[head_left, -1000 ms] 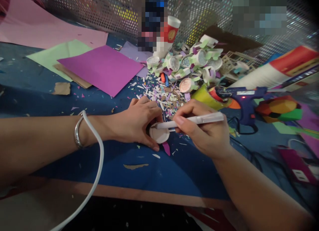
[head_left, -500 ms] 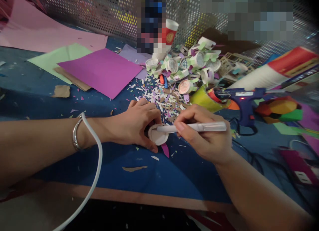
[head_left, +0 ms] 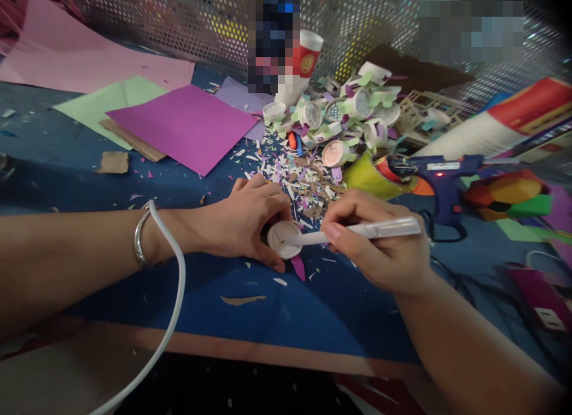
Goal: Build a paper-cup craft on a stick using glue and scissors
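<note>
My left hand (head_left: 259,221) is closed around the left side of a small white paper cup (head_left: 281,233), pinching it by the rim between thumb and fingers. The cup's round face points up and bears a thin dark line. A purple paper strip (head_left: 298,268) sticks out below it. In my right hand (head_left: 378,242) a white pen (head_left: 361,229) with a clear end lies slanted, its tip on the cup's round face. A silver bracelet and a white cord (head_left: 179,272) circle my left wrist.
Behind my hands lie paper scraps (head_left: 290,170) and a pile of decorated cup pieces (head_left: 353,108). A blue hot glue gun (head_left: 447,185) with a lit red light rests at the right. Purple paper (head_left: 185,126) lies at the left, and a power strip (head_left: 543,299) at the far right.
The pen tip has moved right across the cup's face, and a thin dark line now shows there. My right hand has shifted slightly right; my left hand keeps its hold.
</note>
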A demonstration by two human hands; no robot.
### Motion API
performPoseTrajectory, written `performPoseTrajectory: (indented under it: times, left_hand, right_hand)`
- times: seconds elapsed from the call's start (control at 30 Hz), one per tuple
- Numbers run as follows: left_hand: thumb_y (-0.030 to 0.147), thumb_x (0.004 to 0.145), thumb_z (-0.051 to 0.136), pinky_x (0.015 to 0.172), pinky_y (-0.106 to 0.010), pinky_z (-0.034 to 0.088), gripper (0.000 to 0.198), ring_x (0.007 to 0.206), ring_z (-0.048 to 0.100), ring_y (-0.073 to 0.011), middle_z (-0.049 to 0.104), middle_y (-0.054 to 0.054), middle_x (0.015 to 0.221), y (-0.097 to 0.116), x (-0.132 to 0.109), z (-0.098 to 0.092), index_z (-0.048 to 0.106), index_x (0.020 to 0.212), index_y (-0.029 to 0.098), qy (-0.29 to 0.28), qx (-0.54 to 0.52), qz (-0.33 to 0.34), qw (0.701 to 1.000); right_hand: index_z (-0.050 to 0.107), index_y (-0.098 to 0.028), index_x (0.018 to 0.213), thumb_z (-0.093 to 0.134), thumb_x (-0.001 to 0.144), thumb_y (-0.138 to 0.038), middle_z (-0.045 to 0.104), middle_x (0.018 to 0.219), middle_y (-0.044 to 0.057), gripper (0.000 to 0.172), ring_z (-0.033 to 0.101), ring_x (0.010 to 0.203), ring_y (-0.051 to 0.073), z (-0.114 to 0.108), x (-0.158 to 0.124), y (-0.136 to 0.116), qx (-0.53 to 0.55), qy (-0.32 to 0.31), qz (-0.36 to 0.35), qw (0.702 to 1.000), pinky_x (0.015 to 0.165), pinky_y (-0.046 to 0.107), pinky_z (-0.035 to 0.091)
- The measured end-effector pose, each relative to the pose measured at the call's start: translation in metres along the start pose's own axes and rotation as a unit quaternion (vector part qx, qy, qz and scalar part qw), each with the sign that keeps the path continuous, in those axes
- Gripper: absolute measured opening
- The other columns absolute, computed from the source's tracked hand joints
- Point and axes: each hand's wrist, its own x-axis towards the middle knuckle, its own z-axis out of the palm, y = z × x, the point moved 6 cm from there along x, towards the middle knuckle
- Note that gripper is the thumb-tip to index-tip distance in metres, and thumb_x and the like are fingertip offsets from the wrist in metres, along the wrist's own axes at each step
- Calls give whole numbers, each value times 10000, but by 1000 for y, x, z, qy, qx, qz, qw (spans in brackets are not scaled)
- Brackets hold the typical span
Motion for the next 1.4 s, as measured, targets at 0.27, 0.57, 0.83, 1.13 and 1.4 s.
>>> performPoseTrajectory:
  times: [0.27,0.57,0.83,1.13,1.4]
  left_hand:
    - [690,641,821,813,-359,254,636,1033,439,-277,601,-59,1052,-1,0,1,662,1016,203,5,-8,4,1000]
    - [654,656,833,832,-356,248,605,1061,444,-279,605,-55,1079,0,0,0,652,1014,201,-10,-11,-6,1000]
    - [664,645,840,832,-351,256,626,1045,445,-269,599,-45,1054,0,0,1,643,1017,201,-2,-3,0,1000]
    - [659,655,836,822,-348,261,618,1010,434,-259,592,-43,1031,0,-1,1,636,1012,196,-1,5,4,1000]
    - [674,640,837,803,-345,257,635,1005,442,-258,601,-39,1034,-1,-1,2,634,1011,201,13,7,17,1000]
  right_hand:
    - [615,-198,766,604,913,-170,581,656,-26,149,517,563,102,-6,-2,5,-3,-2,9,1000,524,271,398]
    - [629,-201,761,622,910,-169,598,612,-38,152,485,480,87,-11,-5,11,-34,35,18,999,453,249,378]
    - [624,-194,786,621,916,-174,619,678,-20,131,547,548,98,-5,-2,4,-54,57,-19,997,519,263,416]
    - [624,-183,801,602,922,-183,619,666,-21,123,522,534,84,4,0,-4,-68,44,-40,996,522,255,392]
    - [628,-177,806,600,922,-167,632,683,-21,119,541,554,78,3,-2,-5,-68,47,-47,995,535,237,408]
